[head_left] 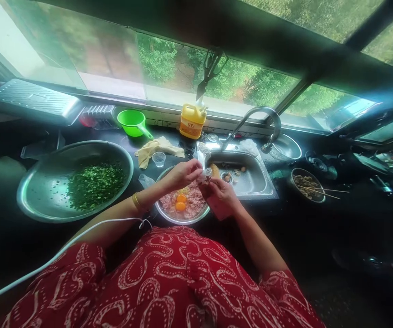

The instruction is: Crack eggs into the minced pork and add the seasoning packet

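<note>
Blurring between both hands point(186, 174) point(218, 193), 1 small item point(206, 176) stays unidentifiable above meat bowl point(169, 214)

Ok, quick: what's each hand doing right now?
Left hand: fingers pinched shut on a small pale thing, likely eggshell, over the bowl of meat.
Right hand: closed on that same thing from the other side.

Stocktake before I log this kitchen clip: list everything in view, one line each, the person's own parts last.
steel basin: 1, silver, counter left, holds chopped greens
meat bowl: 1, steel, below the hands, pink mince with two egg yolks
green scoop: 1, by the window
yellow jug: 1, on the sill
cloth: 1, pale yellow, counter
plastic cup: 1, clear
sink: 1, steel, under the tap
small bowl: 1, with chopsticks, right
left hand: 1, over the meat bowl, holding an eggshell
right hand: 1, touching the eggshell
</note>
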`<action>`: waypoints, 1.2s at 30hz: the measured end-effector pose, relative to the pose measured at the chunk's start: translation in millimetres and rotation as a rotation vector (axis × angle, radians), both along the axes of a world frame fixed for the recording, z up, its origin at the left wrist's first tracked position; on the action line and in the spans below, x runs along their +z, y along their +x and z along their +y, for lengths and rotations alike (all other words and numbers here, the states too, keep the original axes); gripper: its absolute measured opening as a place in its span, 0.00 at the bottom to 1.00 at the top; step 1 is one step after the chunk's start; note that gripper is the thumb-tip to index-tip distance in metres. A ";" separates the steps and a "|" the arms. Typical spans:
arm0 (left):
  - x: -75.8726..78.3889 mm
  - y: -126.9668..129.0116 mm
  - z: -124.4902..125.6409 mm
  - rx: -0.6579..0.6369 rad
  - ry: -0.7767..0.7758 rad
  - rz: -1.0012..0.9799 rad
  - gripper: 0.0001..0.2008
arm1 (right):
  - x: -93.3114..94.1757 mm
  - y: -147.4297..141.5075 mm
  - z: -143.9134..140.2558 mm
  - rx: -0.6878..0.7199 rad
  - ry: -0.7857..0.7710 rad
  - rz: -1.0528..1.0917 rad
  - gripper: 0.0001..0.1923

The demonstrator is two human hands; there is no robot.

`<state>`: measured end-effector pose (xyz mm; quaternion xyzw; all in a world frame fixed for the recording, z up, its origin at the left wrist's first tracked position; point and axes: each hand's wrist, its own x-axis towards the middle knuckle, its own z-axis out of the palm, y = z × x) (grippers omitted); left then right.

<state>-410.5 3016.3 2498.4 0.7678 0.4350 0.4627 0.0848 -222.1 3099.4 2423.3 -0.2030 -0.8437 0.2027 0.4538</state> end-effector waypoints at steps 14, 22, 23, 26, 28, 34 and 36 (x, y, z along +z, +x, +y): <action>-83.1 -78.0 -31.5 0.225 -0.042 -0.501 0.15 | 34.6 4.1 2.5 -0.471 0.477 -0.530 0.19; -121.2 -15.5 -13.9 -0.021 -0.440 -0.952 0.17 | 22.4 -5.8 7.5 -0.318 0.126 -0.469 0.21; -124.2 -1.0 -8.1 -0.072 -0.504 -1.045 0.17 | 18.0 -6.7 4.1 -0.290 0.071 -0.447 0.22; -130.5 31.7 6.7 -0.234 -0.641 -1.250 0.16 | 4.2 -8.1 -8.0 -0.282 -0.012 -0.411 0.24; -134.3 41.1 12.9 -0.255 -0.658 -1.336 0.13 | -3.7 -8.0 -14.3 -0.294 -0.032 -0.399 0.23; -146.3 45.7 20.9 -0.227 -0.706 -1.464 0.08 | -14.0 -6.7 -18.9 -0.361 -0.027 -0.428 0.21; -147.4 49.2 22.3 -0.231 -0.713 -1.499 0.10 | -13.7 -6.7 -18.8 -0.388 -0.027 -0.436 0.22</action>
